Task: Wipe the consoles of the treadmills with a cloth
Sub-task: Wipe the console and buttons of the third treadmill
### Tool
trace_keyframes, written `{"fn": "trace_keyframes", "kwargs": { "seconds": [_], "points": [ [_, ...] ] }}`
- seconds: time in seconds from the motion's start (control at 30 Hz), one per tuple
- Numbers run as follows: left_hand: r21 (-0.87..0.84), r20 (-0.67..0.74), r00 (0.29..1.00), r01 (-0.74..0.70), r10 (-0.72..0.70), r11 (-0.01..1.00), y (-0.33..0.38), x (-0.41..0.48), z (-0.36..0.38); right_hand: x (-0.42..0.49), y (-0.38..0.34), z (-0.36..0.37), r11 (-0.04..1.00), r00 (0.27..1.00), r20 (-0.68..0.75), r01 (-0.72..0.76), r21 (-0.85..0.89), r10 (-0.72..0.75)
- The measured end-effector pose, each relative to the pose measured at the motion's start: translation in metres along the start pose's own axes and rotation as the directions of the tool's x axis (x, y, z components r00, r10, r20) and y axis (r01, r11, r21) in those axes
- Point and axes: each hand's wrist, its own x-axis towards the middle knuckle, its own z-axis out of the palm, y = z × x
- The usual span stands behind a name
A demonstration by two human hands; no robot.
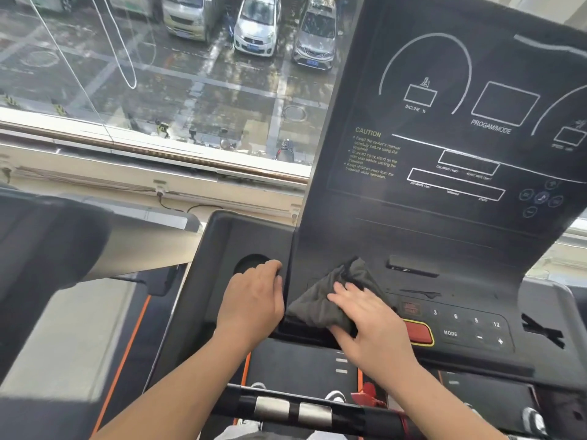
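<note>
Standing at a black treadmill console [444,192] filling the right half of the frame, its dark display printed with white outlines, yellow caution text and labels for incline and program mode. Facing a big window [158,90] across the upper left, looking out and down on a car park with parked cars [257,27]. Catching part of a neighbouring treadmill [47,242] at the left edge, and a black handlebar [301,411] with silver pads crossing the bottom of the frame.

Pressing a dark grey cloth [317,303] against the sloping lower panel of the console, just left of centre, between the display above and the keypad [470,325] at lower right. Lying crumpled in a rough triangle, long axis running from lower left to upper right, tip pointing up toward a narrow slot [409,268] under the display. Covering its lower right part with the right hand [371,322], fingers straight and spread flat on the fabric, thumb lying against the cloth's lower edge, not curling round it. Working just left of a red button [419,333] with a yellow rim.

Resting the left hand [254,300] on the side tray [216,281] just beside the cloth, fingers loosely bent toward the round cup hole [247,265], holding nothing.
</note>
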Motion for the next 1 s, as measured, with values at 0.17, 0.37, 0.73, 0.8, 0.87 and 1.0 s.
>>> {"fn": "trace_keyframes", "kwargs": {
  "seconds": [0.17,0.37,0.73,0.8,0.87,1.0],
  "points": [
    [-0.064,-0.022,1.000,0.021,-0.022,0.998,-0.001,-0.001,-0.002,0.041,-0.041,0.034,0.974,0.971,-0.082,-0.223,0.046,0.226],
    [-0.073,-0.007,0.999,0.050,-0.051,0.996,-0.006,-0.001,0.004,0.023,-0.020,0.011,0.998,1.000,-0.008,-0.008,0.057,0.008],
    [-0.175,-0.083,0.985,0.135,-0.151,0.975,0.056,0.023,0.029,-0.034,0.058,-0.053,0.954,0.958,-0.066,-0.283,-0.099,0.278],
    [-0.146,-0.109,0.981,0.144,-0.161,0.979,0.057,0.023,0.035,-0.042,0.078,-0.066,0.904,0.913,-0.057,-0.407,-0.130,0.403],
    [-0.163,-0.126,0.977,0.148,-0.170,0.975,0.056,0.022,0.036,-0.046,0.095,-0.075,0.846,0.858,-0.043,-0.512,-0.148,0.511],
    [-0.176,-0.139,0.976,0.144,-0.169,0.974,0.056,0.019,0.035,-0.036,0.103,-0.066,0.814,0.842,-0.131,-0.540,-0.212,0.524]
  ]
}}
